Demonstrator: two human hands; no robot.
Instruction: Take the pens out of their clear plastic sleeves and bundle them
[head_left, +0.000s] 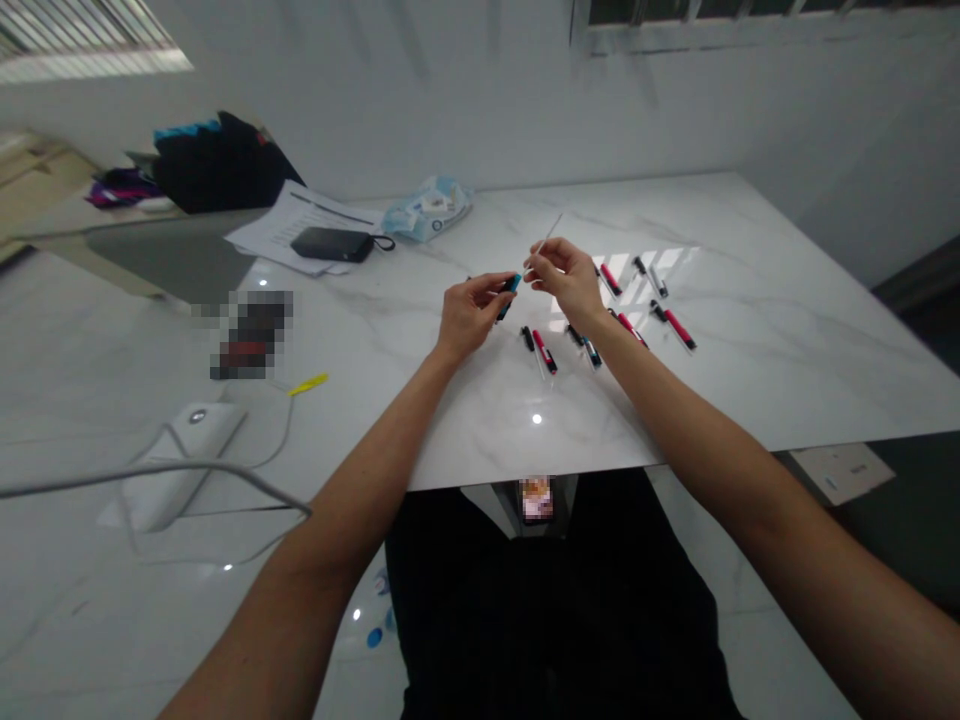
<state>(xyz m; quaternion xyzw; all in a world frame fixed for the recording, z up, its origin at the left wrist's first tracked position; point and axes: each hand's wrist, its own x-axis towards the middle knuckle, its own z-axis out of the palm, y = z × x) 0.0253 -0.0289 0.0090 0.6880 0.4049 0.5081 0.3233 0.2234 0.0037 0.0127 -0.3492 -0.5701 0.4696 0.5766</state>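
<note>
My left hand (pixel 469 318) pinches a blue-and-black pen barrel (pixel 511 287) above the white marble-patterned table. Close beside it, the fingers of my right hand (pixel 574 285) are closed on a thin white pen refill (pixel 552 230), which slants up and to the right. Whether the refill's lower end touches the barrel I cannot tell. Below my hands lie a red pen barrel (pixel 545 352), a black pen cap (pixel 527 339) and a blue pen barrel (pixel 592 352). Further right is another red pen barrel (pixel 681 330). My right wrist partly hides other pen parts.
At the back lie a blue-white soft packet (pixel 429 210), papers (pixel 274 225) and a black case (pixel 331 244). A white power strip (pixel 184 455) with a grey cable (pixel 217 465) sits left, near a yellow strip (pixel 308 385). The table's front edge is above my lap.
</note>
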